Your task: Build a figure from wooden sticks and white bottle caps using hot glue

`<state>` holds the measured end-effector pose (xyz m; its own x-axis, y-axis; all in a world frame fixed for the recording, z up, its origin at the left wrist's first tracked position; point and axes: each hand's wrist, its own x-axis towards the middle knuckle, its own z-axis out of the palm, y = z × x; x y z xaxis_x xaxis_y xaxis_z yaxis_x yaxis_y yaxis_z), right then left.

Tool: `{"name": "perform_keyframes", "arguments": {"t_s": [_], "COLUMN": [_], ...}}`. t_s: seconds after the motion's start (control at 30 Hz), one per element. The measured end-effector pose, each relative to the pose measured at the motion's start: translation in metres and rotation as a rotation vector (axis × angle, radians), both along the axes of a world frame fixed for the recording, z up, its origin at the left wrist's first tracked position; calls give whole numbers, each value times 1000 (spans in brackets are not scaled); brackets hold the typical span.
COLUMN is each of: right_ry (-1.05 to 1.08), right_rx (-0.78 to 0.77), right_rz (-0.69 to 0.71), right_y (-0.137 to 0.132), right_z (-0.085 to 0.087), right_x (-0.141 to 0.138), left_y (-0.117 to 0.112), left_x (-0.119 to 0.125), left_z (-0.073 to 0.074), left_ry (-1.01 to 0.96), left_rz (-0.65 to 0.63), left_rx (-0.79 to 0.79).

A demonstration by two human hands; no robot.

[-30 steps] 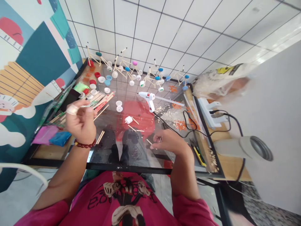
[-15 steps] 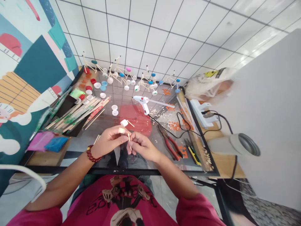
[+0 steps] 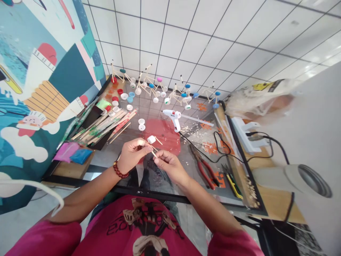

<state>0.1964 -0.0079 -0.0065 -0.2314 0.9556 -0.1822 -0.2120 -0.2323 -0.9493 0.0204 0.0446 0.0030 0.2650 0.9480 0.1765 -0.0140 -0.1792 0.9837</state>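
Short wooden stick [image 3: 154,154] is held just above the glass table [image 3: 157,194], near its front edge; the left hand [image 3: 132,153] pinches one end and the right hand [image 3: 170,165] pinches the other, fingertips pressed together; a white bottle cap [image 3: 151,139] lies just beyond them; a glue gun [image 3: 172,116] rests mid-table; red pliers [image 3: 205,169] lie toward the right edge.
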Motion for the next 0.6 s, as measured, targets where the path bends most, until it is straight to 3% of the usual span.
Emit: {"name": "perform_keyframes", "arguments": {"t_s": [0.27,0.37,0.43,0.53,0.6], "right_ry": [-3,13,49,94,120], "right_rx": [-12,37,86,155,170], "right_rz": [-18,52,202,581,823], "right_y": [5,6,6,4,2], "right_z": [-6,-8,-8,-2,6], "right_x": [1,5,9,10,3], "left_y": [0,3,2,-5,-13], "left_x": [-3,-4,-1,8,15], "left_z": [-9,-11,-10,-2,7], "left_ry": [-18,-44,-150,-220,-121], "left_rz": [-48,-147,-309,-540,-625], "left_rx": [-103,-174,-295,-462,-410]}}
